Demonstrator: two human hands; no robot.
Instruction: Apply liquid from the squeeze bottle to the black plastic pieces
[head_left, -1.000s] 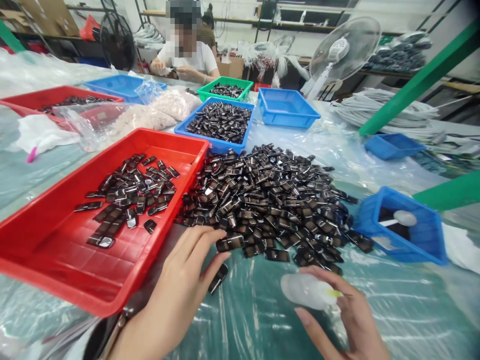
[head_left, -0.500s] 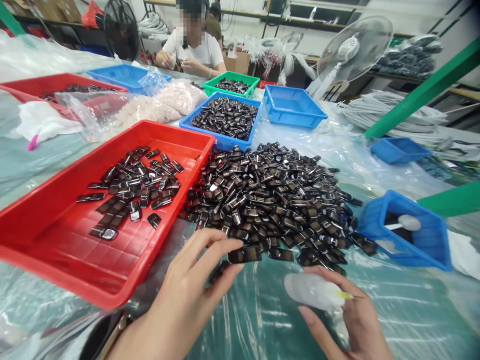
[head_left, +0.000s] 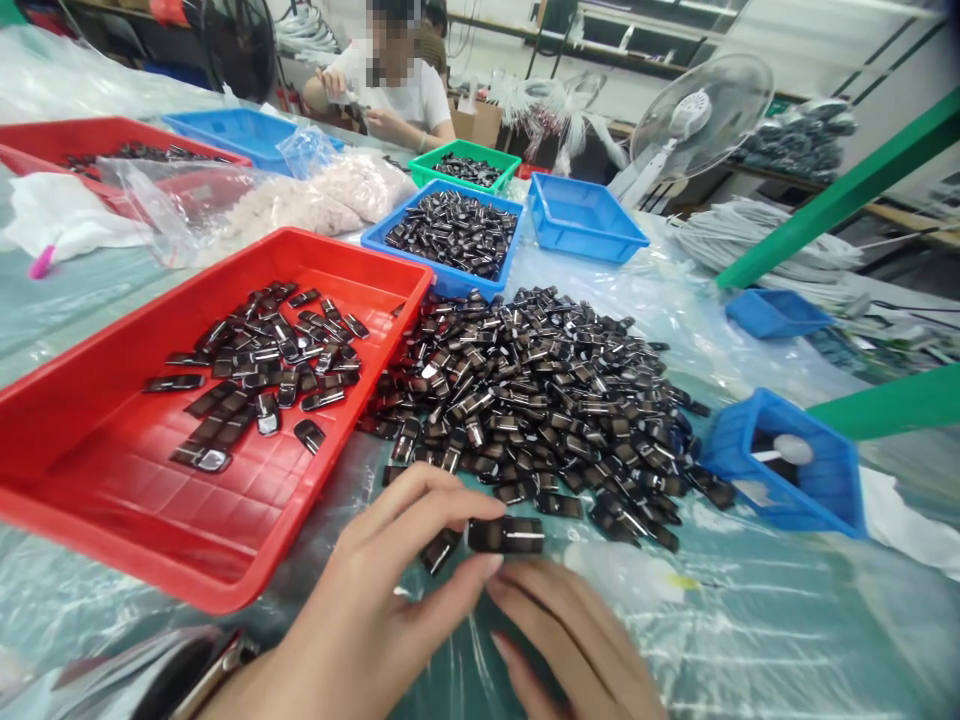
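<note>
My left hand (head_left: 375,620) pinches one small glossy dark piece (head_left: 506,535) between thumb and fingers, just in front of a big loose pile of the same pieces (head_left: 540,400). My right hand (head_left: 577,640) lies back up beside it, fingers reaching toward that piece. A small translucent bottle (head_left: 626,572) with a yellow tip shows at the hand's far edge, seemingly held under it. Another dark piece (head_left: 439,550) lies on the plastic sheet by my left fingers. A red tray (head_left: 135,520) to the left holds several more pieces.
Behind the pile stand a blue tray (head_left: 442,280) full of pieces, a blue tray (head_left: 577,215) with nothing visible inside and a green one (head_left: 465,165). A small blue bin (head_left: 780,470) sits right. Plastic bags (head_left: 300,205), a fan (head_left: 697,110) and a seated person (head_left: 397,90) are farther back.
My left hand has lifted one dark piece off the pile's edge and drawn it toward me. My right hand turned over and moved left to meet it.
</note>
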